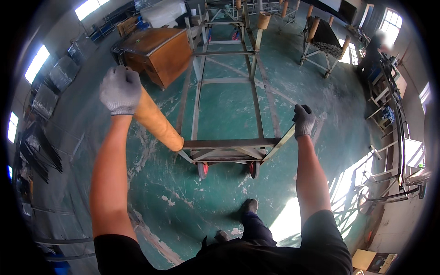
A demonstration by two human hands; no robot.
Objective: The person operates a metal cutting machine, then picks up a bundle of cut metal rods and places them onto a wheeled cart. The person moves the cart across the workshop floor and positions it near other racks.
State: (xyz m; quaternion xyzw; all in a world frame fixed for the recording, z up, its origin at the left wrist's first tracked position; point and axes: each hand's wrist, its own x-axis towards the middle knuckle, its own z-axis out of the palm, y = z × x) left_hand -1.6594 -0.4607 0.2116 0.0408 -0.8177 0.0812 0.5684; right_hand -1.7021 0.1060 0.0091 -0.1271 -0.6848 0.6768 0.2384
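Observation:
A long metal frame cart [231, 144] stretches out in front of me on wheels, with its bed bare of any load. My left hand [120, 90], in a grey knit glove, is closed round the top end of a tan tube [158, 120] sleeved over the cart's near left corner post. My right hand [304, 121], gloved alike, grips the upper end of the bare metal post [280, 143] at the near right corner. Two wheels with red hubs, a left one [203, 171] and a right one [254, 169], show under the near end.
A brown box-like cabinet [156, 52] stands close to the cart's left side. Another cart [323, 43], loaded with dark material, is at the far right. Beyond it a person [370, 52] stands by a long workbench [398, 119]. Wrapped stacks [63, 72] line the left wall.

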